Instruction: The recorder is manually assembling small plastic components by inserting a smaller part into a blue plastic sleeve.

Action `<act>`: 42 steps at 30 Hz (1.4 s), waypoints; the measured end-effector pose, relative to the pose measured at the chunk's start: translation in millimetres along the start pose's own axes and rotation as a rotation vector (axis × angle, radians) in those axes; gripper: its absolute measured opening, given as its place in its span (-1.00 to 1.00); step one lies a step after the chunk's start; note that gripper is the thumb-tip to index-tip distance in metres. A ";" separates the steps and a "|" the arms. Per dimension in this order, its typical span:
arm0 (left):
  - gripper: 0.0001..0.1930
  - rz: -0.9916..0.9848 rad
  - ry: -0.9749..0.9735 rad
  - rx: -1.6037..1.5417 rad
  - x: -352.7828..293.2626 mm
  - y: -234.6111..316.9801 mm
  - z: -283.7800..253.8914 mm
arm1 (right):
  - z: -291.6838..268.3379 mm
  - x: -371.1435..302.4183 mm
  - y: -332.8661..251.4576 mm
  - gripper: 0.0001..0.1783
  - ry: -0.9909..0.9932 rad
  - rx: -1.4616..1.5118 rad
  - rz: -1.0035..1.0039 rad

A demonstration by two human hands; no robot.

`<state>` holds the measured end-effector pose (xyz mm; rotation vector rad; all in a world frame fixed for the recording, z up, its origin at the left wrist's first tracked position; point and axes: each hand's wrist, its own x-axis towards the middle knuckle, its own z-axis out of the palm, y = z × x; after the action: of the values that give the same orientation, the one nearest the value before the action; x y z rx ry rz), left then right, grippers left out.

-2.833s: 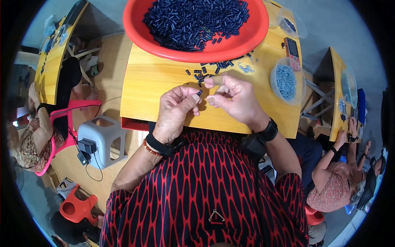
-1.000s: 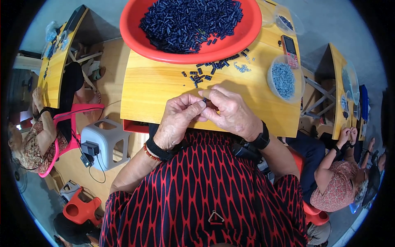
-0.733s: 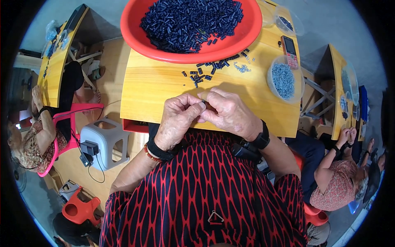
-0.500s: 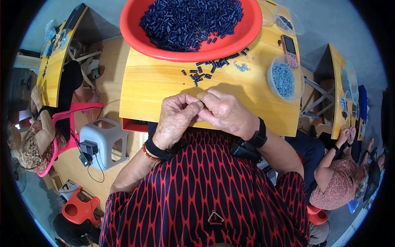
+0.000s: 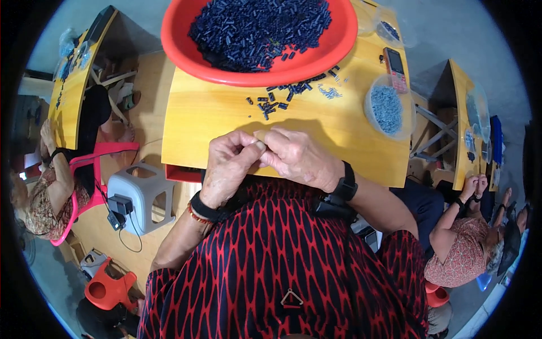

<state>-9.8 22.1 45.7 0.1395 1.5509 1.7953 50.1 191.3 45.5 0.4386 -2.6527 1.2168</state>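
My left hand and my right hand meet at the fingertips just above the near part of the yellow table. Both are closed in a pinch. Whatever sits between the fingers is too small and covered to make out. Beyond my fingers, several short black tubular pieces lie scattered on the wood. A few small silvery pins lie to their right. A large red basin holds a heap of the same black pieces.
At the table's right, a clear tub holds small grey-blue parts, touching a red-and-black keypad phone. Another clear tub stands behind. A grey stool is at left. People sit at other tables on both sides.
Both hands have shifted slightly left together, still pinched at the fingertips. A dark bit that showed between the fingertips is no longer plainly visible.
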 end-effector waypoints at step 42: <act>-0.67 0.643 0.704 0.427 -2.6 0.2 -111.5 | -9.7 32.6 29.5 -0.91 0.225 -0.165 0.060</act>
<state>-66.9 -69.5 17.8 0.2492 2.6196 2.0810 9.8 210.9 40.4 0.1842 -2.5606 0.9871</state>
